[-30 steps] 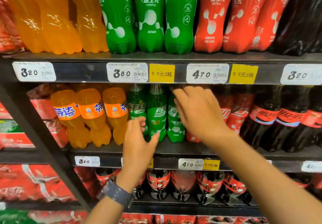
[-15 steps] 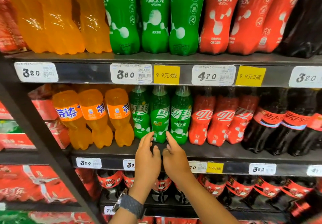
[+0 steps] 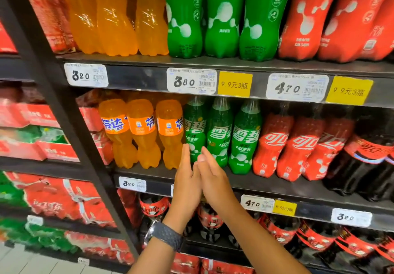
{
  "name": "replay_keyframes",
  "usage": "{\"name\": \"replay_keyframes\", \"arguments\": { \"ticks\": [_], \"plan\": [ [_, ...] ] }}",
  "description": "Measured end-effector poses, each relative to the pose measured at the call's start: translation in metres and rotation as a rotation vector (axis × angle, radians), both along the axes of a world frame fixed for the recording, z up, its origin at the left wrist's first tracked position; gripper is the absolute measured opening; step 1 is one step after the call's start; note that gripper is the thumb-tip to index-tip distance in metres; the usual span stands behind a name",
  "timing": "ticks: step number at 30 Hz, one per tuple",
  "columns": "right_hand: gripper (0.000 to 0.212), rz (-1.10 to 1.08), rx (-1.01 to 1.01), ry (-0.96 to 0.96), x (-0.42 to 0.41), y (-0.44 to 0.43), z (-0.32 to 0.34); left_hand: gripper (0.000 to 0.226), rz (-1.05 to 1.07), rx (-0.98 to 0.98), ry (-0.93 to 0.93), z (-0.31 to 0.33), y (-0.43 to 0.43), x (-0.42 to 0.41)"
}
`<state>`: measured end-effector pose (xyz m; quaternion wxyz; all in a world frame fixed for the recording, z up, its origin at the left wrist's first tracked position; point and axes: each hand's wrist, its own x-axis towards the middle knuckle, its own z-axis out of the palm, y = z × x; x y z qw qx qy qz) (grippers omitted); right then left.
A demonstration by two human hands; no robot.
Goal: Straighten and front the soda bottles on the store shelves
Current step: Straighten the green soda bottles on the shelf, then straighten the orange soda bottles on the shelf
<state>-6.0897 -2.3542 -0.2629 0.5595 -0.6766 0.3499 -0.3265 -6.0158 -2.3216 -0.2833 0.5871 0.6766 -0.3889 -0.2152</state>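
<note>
On the middle shelf (image 3: 277, 186) stand three orange soda bottles (image 3: 142, 133), three green soda bottles (image 3: 219, 137), three red-wrapped cola bottles (image 3: 298, 146) and dark cola bottles (image 3: 366, 163), all upright with labels mostly forward. My left hand (image 3: 187, 180), a dark watch on its wrist, and my right hand (image 3: 213, 175) are side by side, fingers straight, in front of the lower part of the leftmost green bottle. Both hands hold nothing. Whether the fingertips touch a bottle is unclear.
The upper shelf carries larger orange bottles (image 3: 110, 18), green bottles (image 3: 221, 18) and red bottles (image 3: 315, 18). Dark cola bottles (image 3: 283, 229) fill the shelf below. A black upright post (image 3: 53, 94) divides this bay from stacked red cases (image 3: 55, 197) at left. Price tags (image 3: 191, 81) line the shelf edges.
My right hand came down from the red bottles to join the left hand below the green bottles. Both hands then shifted left toward the orange-green boundary as my view moved right and closer.
</note>
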Motion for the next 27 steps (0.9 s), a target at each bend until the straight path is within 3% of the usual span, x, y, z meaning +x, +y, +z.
{"name": "replay_keyframes", "arguments": {
  "ticks": [6,14,18,20,23,27],
  "plan": [
    [0.052,-0.144,0.127,-0.096,0.031,-0.006,-0.012,0.056,-0.083,0.0,0.103,-0.001,-0.005,0.019],
    [0.047,-0.245,0.101,-0.118,0.042,-0.001,-0.015,0.053,-0.249,-0.082,0.3,-0.007,0.009,0.036],
    [0.039,-0.313,-0.157,-0.024,0.041,0.01,-0.022,0.047,-0.073,-0.116,0.096,-0.017,0.031,0.054],
    [0.04,-0.22,-0.132,-0.023,0.05,0.013,-0.023,0.049,-0.016,-0.084,0.01,-0.024,0.043,0.066],
    [0.045,-0.108,-0.013,-0.058,0.062,0.016,-0.026,0.056,-0.107,0.001,0.052,-0.024,0.047,0.076],
    [0.044,-0.096,-0.045,-0.038,0.067,0.032,-0.033,0.054,-0.096,-0.004,0.063,-0.024,0.054,0.078]
  ]
}}
